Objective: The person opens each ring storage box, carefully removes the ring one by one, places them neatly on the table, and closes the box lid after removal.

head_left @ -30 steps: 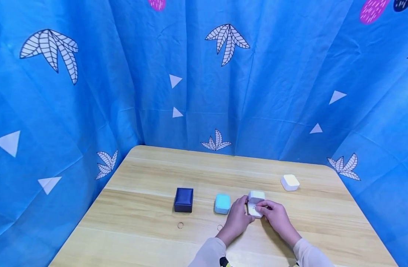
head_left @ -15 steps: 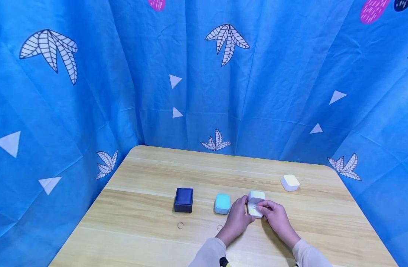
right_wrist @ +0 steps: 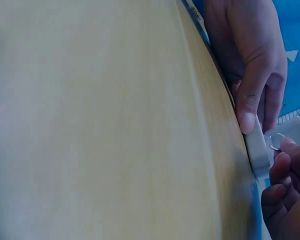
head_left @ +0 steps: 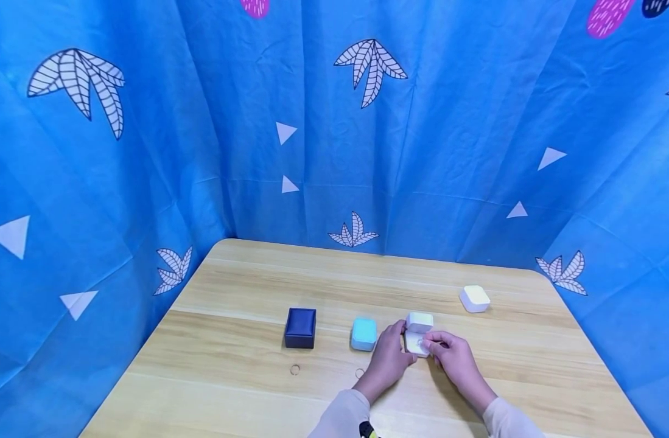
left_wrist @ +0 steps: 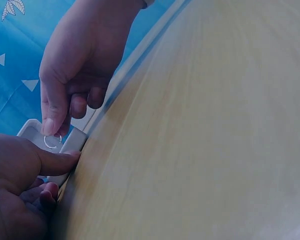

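A white ring box (head_left: 419, 323) stands with its lid up on the wooden table. My left hand (head_left: 388, 359) holds it from the left side, thumb on the near wall and fingers toward the back. Over the box's inside, my right hand (head_left: 456, 362) pinches a thin silver ring (left_wrist: 50, 147) between thumb and fingertip. The ring is upright at the cushion; whether its lower edge sits in the slot I cannot tell. In the right wrist view the ring shows beside the right thumb, in front of the lid.
Left of the hands stand a closed light-blue box (head_left: 364, 334) and a dark-blue box (head_left: 300, 328). Two loose rings lie nearer, one ring (head_left: 294, 369) before the dark box, another ring (head_left: 359, 373) beside my left wrist. A closed white box (head_left: 475, 298) sits back right.
My right fingertips have shifted slightly to the right over the box, and the ring shows more plainly. The left hand and the box stay in place.
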